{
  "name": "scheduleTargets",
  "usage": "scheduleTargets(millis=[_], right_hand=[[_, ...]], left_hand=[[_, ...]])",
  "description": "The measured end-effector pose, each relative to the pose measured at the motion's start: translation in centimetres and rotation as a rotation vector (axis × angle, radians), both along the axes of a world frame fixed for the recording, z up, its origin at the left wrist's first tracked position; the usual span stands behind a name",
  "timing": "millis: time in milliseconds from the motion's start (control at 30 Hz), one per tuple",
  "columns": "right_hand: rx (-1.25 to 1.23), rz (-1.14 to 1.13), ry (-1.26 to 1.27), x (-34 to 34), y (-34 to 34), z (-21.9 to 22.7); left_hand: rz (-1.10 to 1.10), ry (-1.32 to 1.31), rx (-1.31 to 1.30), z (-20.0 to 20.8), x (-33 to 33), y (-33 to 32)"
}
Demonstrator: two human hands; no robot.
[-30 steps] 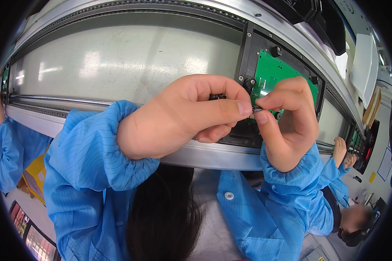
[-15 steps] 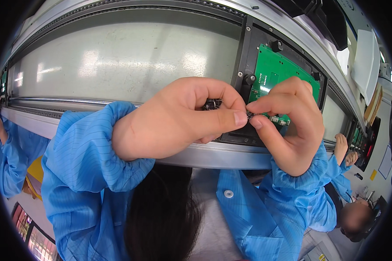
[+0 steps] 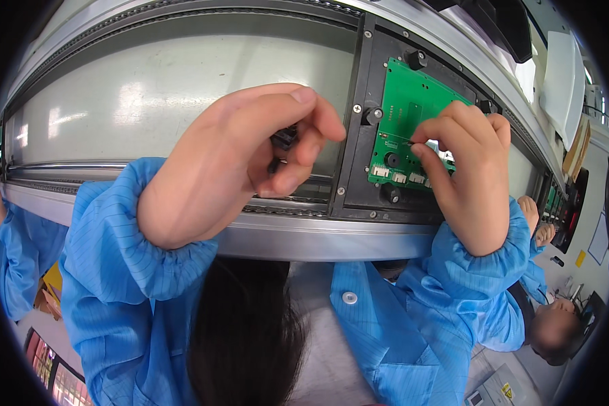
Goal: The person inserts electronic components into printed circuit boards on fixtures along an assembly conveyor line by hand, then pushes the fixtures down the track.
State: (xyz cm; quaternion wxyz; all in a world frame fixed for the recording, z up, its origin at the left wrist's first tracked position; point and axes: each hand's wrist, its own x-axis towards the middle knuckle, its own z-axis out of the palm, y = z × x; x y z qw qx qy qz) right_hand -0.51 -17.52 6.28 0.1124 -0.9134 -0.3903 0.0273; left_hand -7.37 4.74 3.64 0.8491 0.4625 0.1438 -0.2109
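I wear a bright blue jacket (image 3: 402, 348) with thin dark stripes, a round white button (image 3: 349, 298) and loose sleeves (image 3: 108, 240) gathered at the wrists; my left hand (image 3: 227, 149) and right hand (image 3: 470, 162) are bare.

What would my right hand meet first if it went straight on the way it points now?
Most likely the green circuit board, just beyond the fingers of your right hand. Depth is unclear from this view, so any gap is hard to judge.

Around the circuit board (image 3: 399, 101) is the frame (image 3: 358, 155) — left of the board, the left grip (image 3: 230, 152); over it, the right grip (image 3: 474, 176).
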Motion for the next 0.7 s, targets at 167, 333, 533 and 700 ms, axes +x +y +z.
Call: scheduleTargets(millis=[167, 333, 533, 700], right_hand=[[-0.093, 0.022, -0.036, -0.02, -0.09, -0.48], [-0.093, 0.035, -0.039, -0.23, 0.13, -0.53], [-0.095, 0.049, -0.039, -0.34, 0.37, -0.59], [-0.105, 0.052, -0.043, -0.4, 0.37, -0.32]], left_hand=[[0.0, 0.001, 0.011, -0.07, -0.12, 0.02], [0.004, 0.012, 0.022, -0.04, -0.14, -0.1], [0.014, 0.007, 0.046, 0.02, -0.26, -0.18], [0.012, 0.004, 0.066, 0.42, -0.32, -0.23]])
